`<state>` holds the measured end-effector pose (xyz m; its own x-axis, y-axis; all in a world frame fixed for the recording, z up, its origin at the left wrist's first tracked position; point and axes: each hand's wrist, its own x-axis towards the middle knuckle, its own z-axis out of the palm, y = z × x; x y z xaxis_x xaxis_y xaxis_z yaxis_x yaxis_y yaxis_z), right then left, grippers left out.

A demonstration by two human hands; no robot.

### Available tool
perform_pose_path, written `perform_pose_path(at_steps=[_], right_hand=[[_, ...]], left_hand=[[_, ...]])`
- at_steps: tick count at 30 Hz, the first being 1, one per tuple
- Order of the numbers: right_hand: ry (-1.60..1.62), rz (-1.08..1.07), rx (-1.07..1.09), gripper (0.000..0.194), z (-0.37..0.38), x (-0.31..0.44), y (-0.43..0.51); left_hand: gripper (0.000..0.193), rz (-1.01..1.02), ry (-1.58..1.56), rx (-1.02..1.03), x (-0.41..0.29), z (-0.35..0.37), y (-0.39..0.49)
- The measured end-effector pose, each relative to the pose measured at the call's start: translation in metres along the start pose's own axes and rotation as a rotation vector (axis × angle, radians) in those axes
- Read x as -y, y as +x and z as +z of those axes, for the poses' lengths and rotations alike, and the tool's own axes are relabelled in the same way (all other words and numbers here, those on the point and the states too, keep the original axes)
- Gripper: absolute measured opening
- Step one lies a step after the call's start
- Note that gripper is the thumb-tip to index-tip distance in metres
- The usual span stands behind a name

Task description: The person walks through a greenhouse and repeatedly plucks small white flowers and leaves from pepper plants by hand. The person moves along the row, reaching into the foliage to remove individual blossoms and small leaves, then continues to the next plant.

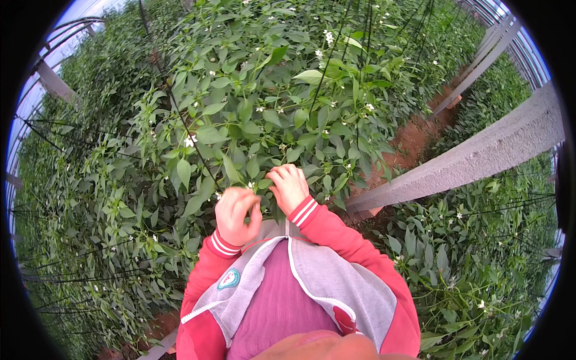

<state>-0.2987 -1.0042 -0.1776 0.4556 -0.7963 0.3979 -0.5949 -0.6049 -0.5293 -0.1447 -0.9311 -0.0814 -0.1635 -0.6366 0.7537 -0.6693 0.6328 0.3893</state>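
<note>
Leafy pepper plants (252,130) with small white flowers grow thickly right in front of me. My left hand (237,215) is slightly blurred over the near edge of the foliage, its fingers curled and the thumb bent toward them. Whether anything thin is pinched there cannot be told. Beside it, a little farther forward, my right hand (289,185) reaches in among the leaves with bent fingers. Its fingertips are at a green leaf (265,183), and any grip is hidden. A white flower (250,185) shows between the two hands.
A grey concrete post (459,164) slants up close on my right, beside a strip of reddish bare soil (411,139). Dark support strings (191,135) run through the plants. More pepper plants (443,252) grow right of the post, and greenhouse framing (531,58) shows at the rim.
</note>
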Motion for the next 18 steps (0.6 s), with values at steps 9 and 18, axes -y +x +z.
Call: perform_pose_path(at_steps=[9, 18], right_hand=[[-0.131, -0.184, 0.113, 0.034, -0.002, -0.026, -0.018], [-0.058, -0.094, 0.063, 0.031, -0.008, -0.052, -0.026]], left_hand=[[0.029, -0.141, -0.588, 0.706, 0.055, 0.063, 0.084], [0.032, -0.551, -0.005, 0.898, 0.151, 0.206, 0.080]])
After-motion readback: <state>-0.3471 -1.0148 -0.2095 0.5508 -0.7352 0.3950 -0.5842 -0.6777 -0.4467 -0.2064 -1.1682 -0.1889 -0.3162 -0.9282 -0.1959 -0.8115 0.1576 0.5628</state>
